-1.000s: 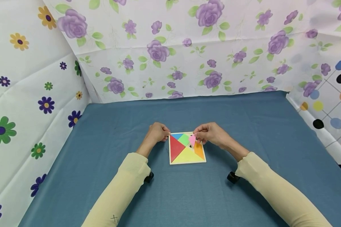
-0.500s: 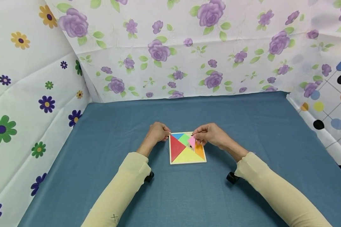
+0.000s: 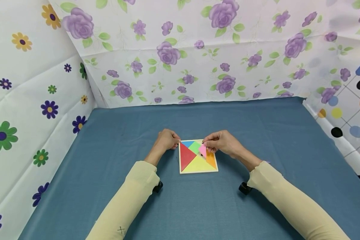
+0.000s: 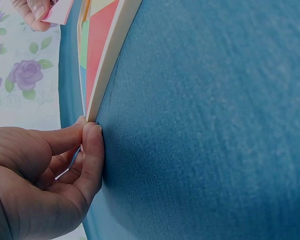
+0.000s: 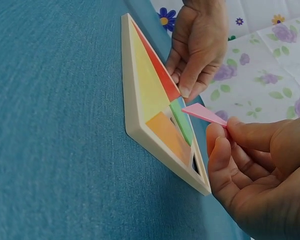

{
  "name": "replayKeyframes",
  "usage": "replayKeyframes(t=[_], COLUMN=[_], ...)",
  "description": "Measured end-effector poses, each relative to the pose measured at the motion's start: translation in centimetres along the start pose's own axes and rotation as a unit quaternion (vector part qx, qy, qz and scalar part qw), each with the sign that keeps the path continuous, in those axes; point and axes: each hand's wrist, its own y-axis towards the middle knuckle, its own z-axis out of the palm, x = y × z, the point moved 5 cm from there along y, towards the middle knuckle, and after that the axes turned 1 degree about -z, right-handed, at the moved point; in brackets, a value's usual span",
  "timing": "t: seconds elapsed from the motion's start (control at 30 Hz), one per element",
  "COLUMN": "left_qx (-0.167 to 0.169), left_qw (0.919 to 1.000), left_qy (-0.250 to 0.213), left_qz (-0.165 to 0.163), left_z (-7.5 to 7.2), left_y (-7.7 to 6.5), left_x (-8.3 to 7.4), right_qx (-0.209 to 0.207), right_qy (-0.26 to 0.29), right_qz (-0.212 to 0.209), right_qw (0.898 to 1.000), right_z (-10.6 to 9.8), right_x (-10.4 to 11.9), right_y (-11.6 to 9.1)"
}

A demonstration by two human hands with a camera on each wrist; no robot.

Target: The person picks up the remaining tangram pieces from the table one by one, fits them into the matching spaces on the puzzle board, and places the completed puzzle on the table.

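Just below the middle of the head view, a square puzzle tray [image 3: 199, 172] lies on the blue tabletop [image 3: 198, 206]. The left hand [image 3: 168, 139] pinches the tray's upper-left corner between thumb and finger. The right hand [image 3: 220, 141], at the upper-right corner, pinches a pink piece [image 3: 202, 149] tilted above the tray; whether its tip touches anything is hard to tell. Inside sit a blue piece [image 3: 186, 144] at upper left, a red piece [image 3: 186, 156] at left, a yellow piece [image 3: 198, 165] along the bottom, an orange piece [image 3: 210, 160] at right, and a green piece [image 3: 194, 147] near the top middle.
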Motion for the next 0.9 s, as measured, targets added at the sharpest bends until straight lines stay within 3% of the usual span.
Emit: replayKeyframes(t=[0.9], left_qx=[-0.005], left_qw=[1.0000], left_qy=[-0.002], left_qz=[-0.003], left_z=[0.06], left_y=[0.34], left_x=[0.32], right_qx=[0.003], right_qy=[-0.035], right_qz=[-0.010], right_qw=[0.999], right_z=[0.56], right_x=[-0.21], right_y=[0.20])
